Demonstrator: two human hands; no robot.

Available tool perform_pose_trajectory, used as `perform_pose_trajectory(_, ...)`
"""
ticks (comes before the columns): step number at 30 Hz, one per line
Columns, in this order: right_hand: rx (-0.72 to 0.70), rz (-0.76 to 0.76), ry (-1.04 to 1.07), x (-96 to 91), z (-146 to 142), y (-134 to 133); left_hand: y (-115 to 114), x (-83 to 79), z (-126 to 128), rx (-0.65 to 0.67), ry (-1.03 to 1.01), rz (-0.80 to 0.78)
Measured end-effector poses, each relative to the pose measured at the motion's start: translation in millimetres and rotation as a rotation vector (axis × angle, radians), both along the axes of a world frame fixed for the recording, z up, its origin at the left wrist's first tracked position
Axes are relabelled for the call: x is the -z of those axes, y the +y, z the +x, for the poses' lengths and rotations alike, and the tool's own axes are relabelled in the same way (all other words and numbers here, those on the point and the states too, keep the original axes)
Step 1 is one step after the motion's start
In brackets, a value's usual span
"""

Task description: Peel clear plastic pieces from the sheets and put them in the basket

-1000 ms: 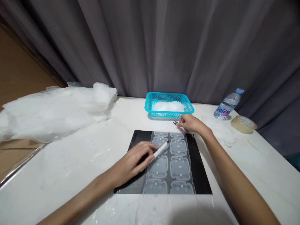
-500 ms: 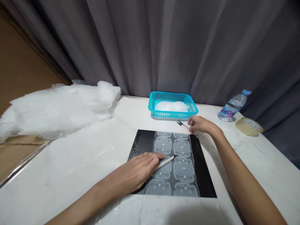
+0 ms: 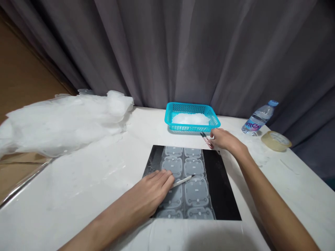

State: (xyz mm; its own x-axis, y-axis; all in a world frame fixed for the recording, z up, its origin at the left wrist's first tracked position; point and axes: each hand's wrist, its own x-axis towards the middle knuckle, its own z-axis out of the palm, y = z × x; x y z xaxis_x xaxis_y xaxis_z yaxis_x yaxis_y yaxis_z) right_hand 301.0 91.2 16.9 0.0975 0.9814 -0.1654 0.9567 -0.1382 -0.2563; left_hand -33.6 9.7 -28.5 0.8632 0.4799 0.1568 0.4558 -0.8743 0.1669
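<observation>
A translucent sheet of rounded-square moulded pieces (image 3: 196,192) lies over a black mat (image 3: 218,177). Resting on its left part is my left hand (image 3: 157,188), fingers bent together. From under the thumb side of that hand sticks a white pen-like tool (image 3: 182,181) with a dark tip, held against the sheet. Beyond the mat's far edge, my right hand (image 3: 222,138) pinches the pinkish-red handles of small thread snips (image 3: 206,139). Their dark blades point away to the left and are parted. Part of the handle is hidden by the fingers.
A turquoise basket (image 3: 192,127) holding white pieces stands behind the mat. At the left is a big pile of translucent sheets (image 3: 68,122) beside cardboard (image 3: 23,167). A water bottle (image 3: 259,118) and a tape roll (image 3: 276,141) stand right on the white table (image 3: 86,184). A grey curtain (image 3: 157,52) hangs behind.
The translucent sheet has slid left across the mat along with my left hand, whose fingers have drawn in. In my right hand the snips have turned so that the blades point farther away.
</observation>
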Motion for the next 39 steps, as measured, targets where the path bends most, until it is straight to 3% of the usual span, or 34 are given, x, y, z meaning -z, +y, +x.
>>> perform_pose_trajectory(3, -0.135, 0.031, 0.039, -35.5, -23.7, -25.2, 2.0, -13.8, 0.4, -0.087, 0.021, -0.147)
perform_pose_trajectory(5, -0.474, 0.017, 0.226, -51.9, -46.3, -44.4, 3.7, -23.3, 2.4, -0.167, 0.017, -0.296)
perform_pose_trajectory(7, -0.739, -0.059, 0.312, -55.3, -70.5, -60.4, 5.3, -30.2, 5.5, -0.240, -0.040, -0.430)
perform_pose_trajectory(9, -0.806, -0.088, 0.234, -47.5, -91.1, -69.6, 6.2, -33.0, 9.0, -0.299, -0.139, -0.535)
perform_pose_trajectory(13, -0.716, 0.001, 0.011, -29.0, -105.9, -67.0, 6.0, -26.3, 14.2, -0.401, -0.358, -0.676)
perform_pose_trajectory(16, -0.594, 0.128, -0.077, -31.8, -92.3, -54.2, 6.6, -14.7, 15.4, -0.431, -0.489, -0.605)
perform_pose_trajectory(18, -0.509, 0.206, -0.076, -36.4, -76.5, -45.2, 8.2, -8.1, 16.1, -0.397, -0.471, -0.509)
perform_pose_trajectory(21, -0.453, 0.343, 0.087, -32.2, -52.2, -37.9, 13.3, -4.1, 21.2, -0.289, -0.337, -0.373)
perform_pose_trajectory(24, -0.483, 0.457, 0.327, -9.5, -33.6, -40.6, 21.3, -2.4, 35.0, -0.194, -0.237, -0.243)
perform_pose_trajectory(26, -0.481, 0.479, 0.467, 10.2, -25.0, -44.8, 26.4, 1.4, 47.2, -0.197, -0.220, -0.175)
perform_pose_trajectory(31, -0.342, 0.307, 0.774, 41.5, -15.1, -48.2, 29.7, 13.9, 68.3, -0.256, -0.231, -0.072)
perform_pose_trajectory(39, -0.319, 0.080, 1.007, 39.6, -21.7, -41.8, 26.2, 16.3, 65.3, -0.162, -0.211, -0.035)
